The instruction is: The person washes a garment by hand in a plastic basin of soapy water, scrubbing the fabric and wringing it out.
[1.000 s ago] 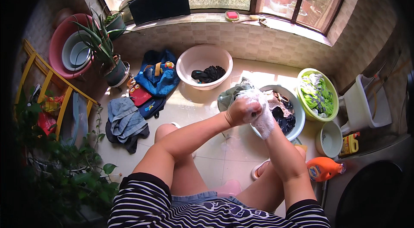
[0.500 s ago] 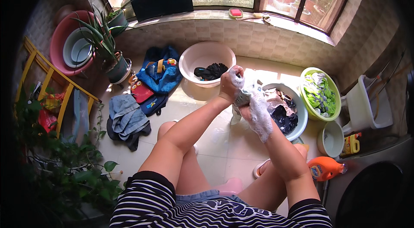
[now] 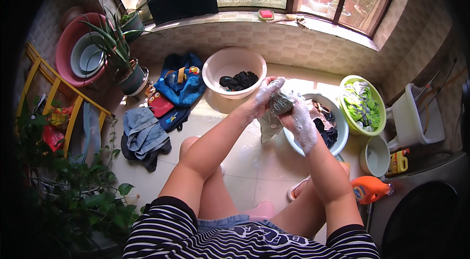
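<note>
Both hands grip a wet grey-green cloth item (image 3: 280, 103), bunched between them, with a pale end hanging down toward the floor. Its exact kind is not clear. My left hand (image 3: 266, 95) is closed on its left side, lather over the fingers and wrist. Thick foam also coats my right hand (image 3: 300, 121), which holds the right side. Just beyond and right of the right hand stands a light blue basin (image 3: 343, 137) with dark and pinkish clothes in it. A pale pink basin (image 3: 213, 79) holding a dark garment stands farther off, past my left hand.
Jeans (image 3: 143, 129) and a blue bag (image 3: 186, 85) lie on the floor at left. To the right are a green basin (image 3: 346, 123) of clothes, a small pale bucket (image 3: 368, 163) and an orange detergent bottle (image 3: 370, 190). Red soap (image 3: 266, 14) sits on the sill.
My hands have turned and drawn slightly apart, so more of the bunched cloth shows between them. The left fist has loosened and opened somewhat around it. The basins have stayed put.
</note>
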Available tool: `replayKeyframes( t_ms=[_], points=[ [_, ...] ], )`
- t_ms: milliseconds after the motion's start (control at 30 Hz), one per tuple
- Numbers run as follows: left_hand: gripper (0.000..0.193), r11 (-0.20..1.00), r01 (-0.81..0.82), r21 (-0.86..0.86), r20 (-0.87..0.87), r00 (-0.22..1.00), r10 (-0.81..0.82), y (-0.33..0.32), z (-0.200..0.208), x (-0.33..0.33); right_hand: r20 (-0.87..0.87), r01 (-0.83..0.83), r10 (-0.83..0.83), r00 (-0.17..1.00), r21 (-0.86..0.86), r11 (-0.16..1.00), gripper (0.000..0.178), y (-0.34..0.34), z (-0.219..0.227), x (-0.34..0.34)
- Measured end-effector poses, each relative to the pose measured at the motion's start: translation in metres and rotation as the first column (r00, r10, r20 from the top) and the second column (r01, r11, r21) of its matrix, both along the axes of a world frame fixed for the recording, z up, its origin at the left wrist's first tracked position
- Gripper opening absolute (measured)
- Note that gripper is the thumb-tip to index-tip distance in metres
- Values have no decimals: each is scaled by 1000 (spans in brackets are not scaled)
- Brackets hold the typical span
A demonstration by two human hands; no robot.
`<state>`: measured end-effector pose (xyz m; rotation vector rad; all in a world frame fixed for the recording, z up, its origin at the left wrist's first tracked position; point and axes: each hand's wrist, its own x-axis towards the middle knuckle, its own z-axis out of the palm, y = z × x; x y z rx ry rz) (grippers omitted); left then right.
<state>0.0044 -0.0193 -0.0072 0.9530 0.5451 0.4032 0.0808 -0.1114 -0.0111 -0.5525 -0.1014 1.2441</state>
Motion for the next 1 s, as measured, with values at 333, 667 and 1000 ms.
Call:
replayKeyframes(
  t_ms=[333, 667, 1000],
  points=[
    [19, -2, -200, 980, 189, 922, 337, 2, -1, -11, -403, -318, 262, 877, -77, 945, 39, 2, -9, -4],
    [8, 26, -374, 927, 362, 912, 192, -17, -13, 2, 226, -54, 0, 974, 233, 971, 20, 11, -62, -1],
    [9, 11, -513, 858, 511, 856, 76, -40, -7, -1, -35, -240, 246, 969, 114, 964, 19, 7, -60, 18]
  ],
)
